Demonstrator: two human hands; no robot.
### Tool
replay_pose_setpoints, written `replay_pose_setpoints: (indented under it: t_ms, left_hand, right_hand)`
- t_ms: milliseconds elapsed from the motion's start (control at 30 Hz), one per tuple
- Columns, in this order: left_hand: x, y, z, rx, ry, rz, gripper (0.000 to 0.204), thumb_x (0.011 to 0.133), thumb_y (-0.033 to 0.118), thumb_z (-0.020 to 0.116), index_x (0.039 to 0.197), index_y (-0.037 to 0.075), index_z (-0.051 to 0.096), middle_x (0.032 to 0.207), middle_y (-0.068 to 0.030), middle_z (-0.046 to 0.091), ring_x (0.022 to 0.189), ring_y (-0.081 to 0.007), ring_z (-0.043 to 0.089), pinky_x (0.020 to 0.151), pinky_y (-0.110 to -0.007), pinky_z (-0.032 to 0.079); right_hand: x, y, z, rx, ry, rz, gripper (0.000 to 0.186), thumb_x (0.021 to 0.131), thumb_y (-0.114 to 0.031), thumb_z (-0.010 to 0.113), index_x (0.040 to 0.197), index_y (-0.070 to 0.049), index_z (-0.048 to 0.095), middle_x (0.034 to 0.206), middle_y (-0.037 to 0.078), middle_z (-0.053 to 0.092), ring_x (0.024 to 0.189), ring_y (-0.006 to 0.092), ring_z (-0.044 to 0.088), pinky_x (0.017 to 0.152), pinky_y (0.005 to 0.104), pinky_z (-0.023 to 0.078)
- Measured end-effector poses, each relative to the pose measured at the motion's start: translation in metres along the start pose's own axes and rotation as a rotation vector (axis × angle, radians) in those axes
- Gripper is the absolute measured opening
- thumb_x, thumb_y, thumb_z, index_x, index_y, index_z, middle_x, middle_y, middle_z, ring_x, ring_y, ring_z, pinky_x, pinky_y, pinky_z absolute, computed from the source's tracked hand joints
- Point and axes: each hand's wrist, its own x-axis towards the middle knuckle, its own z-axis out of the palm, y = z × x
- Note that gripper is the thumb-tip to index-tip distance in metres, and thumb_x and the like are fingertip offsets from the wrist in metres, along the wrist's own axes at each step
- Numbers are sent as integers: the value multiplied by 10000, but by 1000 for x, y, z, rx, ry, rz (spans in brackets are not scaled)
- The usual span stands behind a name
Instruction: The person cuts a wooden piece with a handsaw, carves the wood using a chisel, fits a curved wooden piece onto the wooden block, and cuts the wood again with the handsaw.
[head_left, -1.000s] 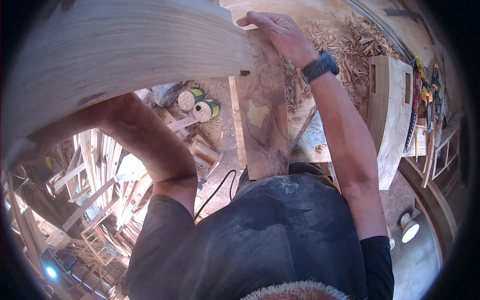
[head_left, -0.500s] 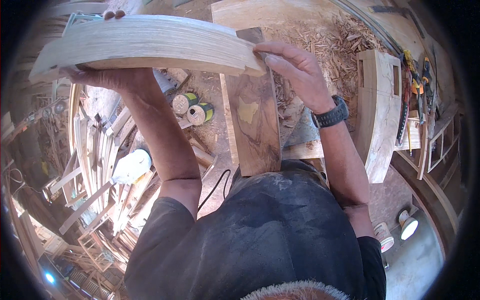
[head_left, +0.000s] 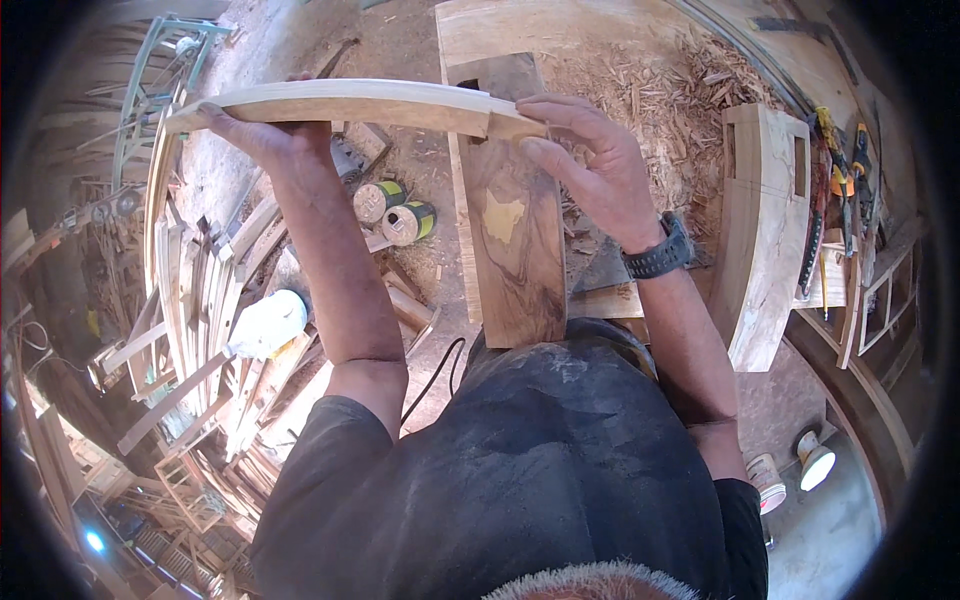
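Wooden curved piece (head_left: 350, 103) between both hands

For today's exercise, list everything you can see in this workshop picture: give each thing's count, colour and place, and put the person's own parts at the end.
curved wooden piece: one, pale, held up across the upper middle
dark plank: one, brown with a yellow patch, lying below the curved piece
wood shavings: a heap, tan, upper right
thick curved block: one, pale, at right
hand tools: several, yellow and dark, far right
tape rolls: two, green and yellow, centre left
wooden slats: many, pale, stacked at left
black cable: one, on the floor at centre
wristwatch: one, black, right wrist
left hand: grips the piece's left end
right hand: grips its right end
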Motion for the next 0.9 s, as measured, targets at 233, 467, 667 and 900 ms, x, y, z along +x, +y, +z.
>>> replay_pose_setpoints:
  t_ms: [233, 467, 667, 900]
  left_hand:
    - [-1, -9, -19, 33, 63, -171, 996, 849, 898, 437, 1482, 131, 390, 1316, -200, 496, 1131, -368, 541, 897, -585, 496]
    - [-2, -11, -29, -43, 48, -223, 999, 849, 892, 462, 1485, 124, 394, 1391, -221, 471, 1050, -345, 538, 881, -570, 468]
    - [-23, -15, -23, 1, 91, -330, 988, 878, 869, 447, 1508, 113, 370, 1408, -224, 461, 1187, -374, 495, 957, -596, 433]
    - [-50, -30, -19, -18, 73, -445, 936, 930, 807, 445, 1550, 117, 322, 1480, -242, 405, 1379, -443, 388, 1125, -677, 328]
  right_hand:
    - [10, -7, 8, -158, 77, -85, 371, 859, -134, 799, 1219, -85, 724, 1195, 120, 720, 1136, 281, 668, 984, 382, 528]
    - [11, -19, 5, -325, 100, -194, 376, 851, -122, 794, 1218, -89, 717, 1180, 124, 718, 1097, 304, 657, 936, 395, 531]
    - [7, -24, -11, -367, 94, -233, 360, 854, -132, 779, 1205, -85, 714, 1174, 125, 716, 1060, 321, 645, 913, 420, 516]
    - [-4, -21, -30, -384, 103, -192, 379, 879, -142, 764, 1242, -68, 685, 1173, 134, 715, 1066, 328, 646, 932, 423, 510]
